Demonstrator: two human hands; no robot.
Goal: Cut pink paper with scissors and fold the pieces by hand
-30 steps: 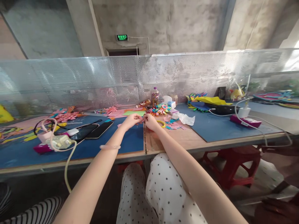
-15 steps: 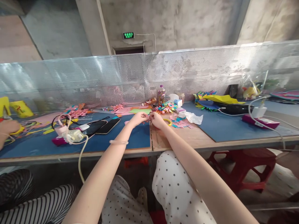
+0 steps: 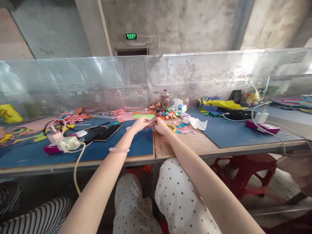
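Observation:
My left hand [image 3: 140,123] and my right hand [image 3: 159,125] meet over the seam between the blue mat [image 3: 102,149] and the bare wooden board [image 3: 190,144]. Both pinch a small pink paper piece [image 3: 150,123] between their fingertips; it is too small to make out in detail. A clear bangle [image 3: 119,149] sits on my left wrist. Just beyond my right hand lie a yellow ring [image 3: 172,127] and scattered pink and blue paper scraps [image 3: 184,129]. Finished paper flowers [image 3: 170,112] stand behind them.
Two phones [image 3: 101,132] and a pink charger with a white cable [image 3: 62,143] lie at the left. A bottle [image 3: 165,99], a crumpled tissue [image 3: 198,123] and a perforated metal screen [image 3: 146,81] stand at the back. Red stools [image 3: 243,169] sit under the table. A striped-sleeved person [image 3: 34,217] sits at the left.
My hands stay pinched together on the paper piece at the same spot. The view has swung slightly, and the neighbour's hand at the far left has dropped out of sight.

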